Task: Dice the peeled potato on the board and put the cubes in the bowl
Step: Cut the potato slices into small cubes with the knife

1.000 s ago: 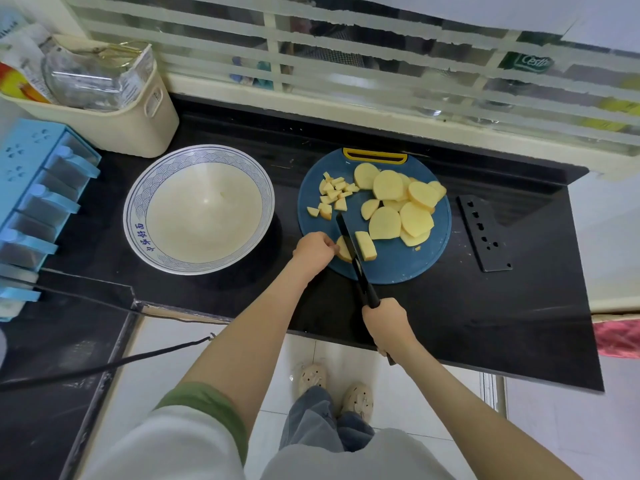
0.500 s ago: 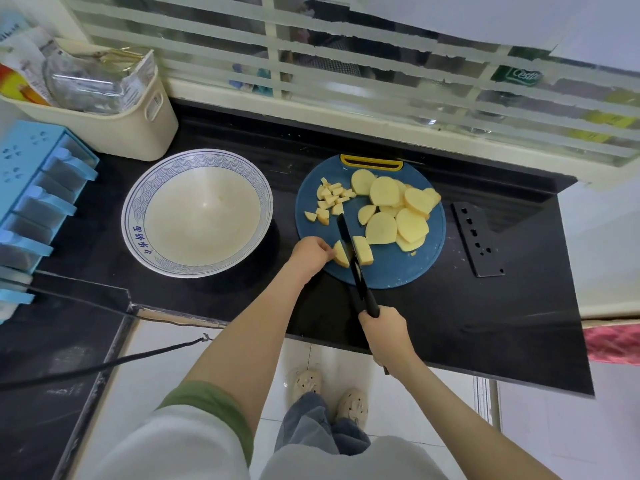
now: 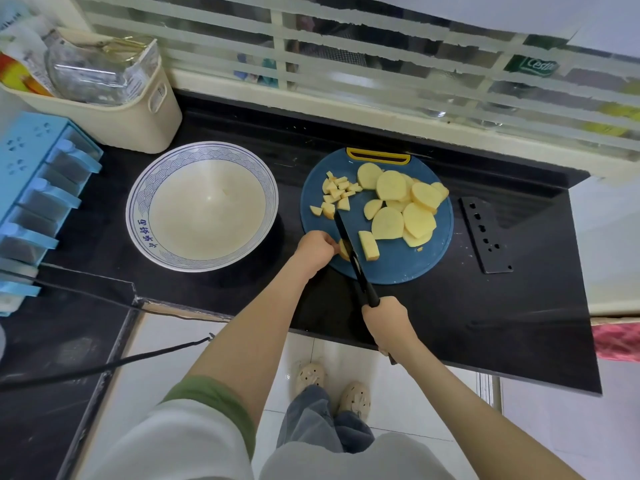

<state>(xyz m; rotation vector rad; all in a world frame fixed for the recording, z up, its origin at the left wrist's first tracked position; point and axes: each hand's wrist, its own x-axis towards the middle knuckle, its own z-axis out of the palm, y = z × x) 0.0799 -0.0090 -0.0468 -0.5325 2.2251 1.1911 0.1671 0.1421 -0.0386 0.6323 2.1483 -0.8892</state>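
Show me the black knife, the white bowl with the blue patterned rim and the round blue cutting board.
black knife (image 3: 347,237): head view, mid blade.
white bowl with blue patterned rim (image 3: 138,206): head view, left rim.
round blue cutting board (image 3: 398,268): head view, bare near edge.

I am seeing the board (image 3: 398,270) sitting on the surface (image 3: 519,323), the bowl (image 3: 136,209) lying just left of it. Cubes (image 3: 335,194) are lying at the board's far left, slices (image 3: 391,185) piling to their right, the knife (image 3: 346,237) standing between two cut pieces (image 3: 369,245) at its near left.
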